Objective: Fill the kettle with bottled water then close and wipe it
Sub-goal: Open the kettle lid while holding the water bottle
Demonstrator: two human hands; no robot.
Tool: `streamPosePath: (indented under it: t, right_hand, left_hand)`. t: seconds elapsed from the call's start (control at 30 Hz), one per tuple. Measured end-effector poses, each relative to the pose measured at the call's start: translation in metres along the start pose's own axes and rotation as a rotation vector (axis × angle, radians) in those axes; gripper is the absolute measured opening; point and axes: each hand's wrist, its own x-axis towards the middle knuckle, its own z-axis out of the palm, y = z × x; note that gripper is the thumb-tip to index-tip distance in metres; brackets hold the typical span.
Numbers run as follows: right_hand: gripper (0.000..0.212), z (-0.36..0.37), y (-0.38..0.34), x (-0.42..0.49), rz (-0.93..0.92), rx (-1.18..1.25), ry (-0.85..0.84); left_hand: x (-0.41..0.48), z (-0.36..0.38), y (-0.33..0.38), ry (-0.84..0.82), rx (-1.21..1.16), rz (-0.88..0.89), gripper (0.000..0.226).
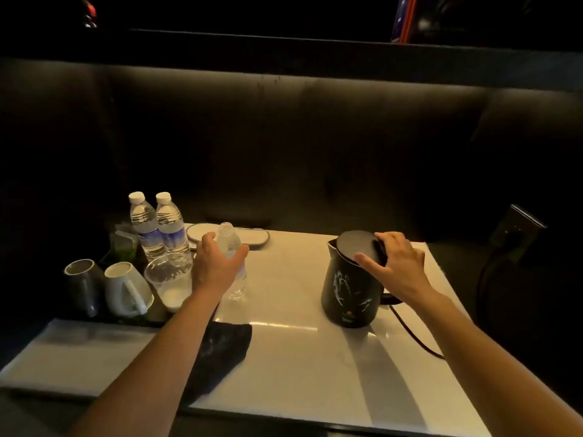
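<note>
A black electric kettle [348, 291] stands on the white table [299, 357] at the right, with its lid down. My right hand [399, 266] rests on the lid and the top of the handle, fingers spread over them. At the left, my left hand [217, 266] is wrapped around an uncapped clear plastic bottle [232, 244] that stands upright on the table. A dark cloth [225, 348] lies on the table beneath my left forearm.
Two capped water bottles [157, 225] stand at the back left beside a clear plastic cup [170, 279], a white mug [126, 288] and a dark mug [82, 285]. A flat oval tray [255, 238] lies behind. The kettle's cord [413, 335] runs right toward a wall socket [517, 228].
</note>
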Motion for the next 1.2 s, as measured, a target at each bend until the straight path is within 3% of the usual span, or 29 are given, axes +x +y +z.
streamPosePath:
  t: [0.13,0.43,0.63,0.8,0.97,1.07,1.2]
  right_hand:
    - [0.084,0.006,0.013,0.005,-0.070,0.008,0.047]
    - [0.083,0.018,0.030,0.017,-0.198,0.030,0.116]
    - [0.087,0.021,0.038,0.022,-0.236,0.065,0.133]
    - [0.083,0.017,0.043,0.023,-0.262,0.174,0.076]
    - [0.049,0.014,0.058,0.016,-0.093,0.578,0.002]
    - [0.033,0.011,0.064,0.011,0.062,0.757,0.013]
    - [0.036,0.012,0.067,0.010,0.281,0.923,-0.062]
  left_hand:
    - [0.004,0.007,0.004,0.017,-0.097,-0.026,0.088]
    - [-0.006,0.016,0.012,0.071,-0.186,-0.039,0.069]
    - [-0.025,0.026,0.027,0.002,-0.242,0.032,0.046]
    - [-0.044,0.040,0.037,-0.097,-0.392,0.067,0.041]
    - [-0.058,0.061,0.038,-0.154,-0.454,0.110,0.062]
    - [-0.069,0.069,0.044,-0.173,-0.477,0.115,0.055]
    - [-0.079,0.078,0.053,-0.195,-0.528,0.099,0.041]
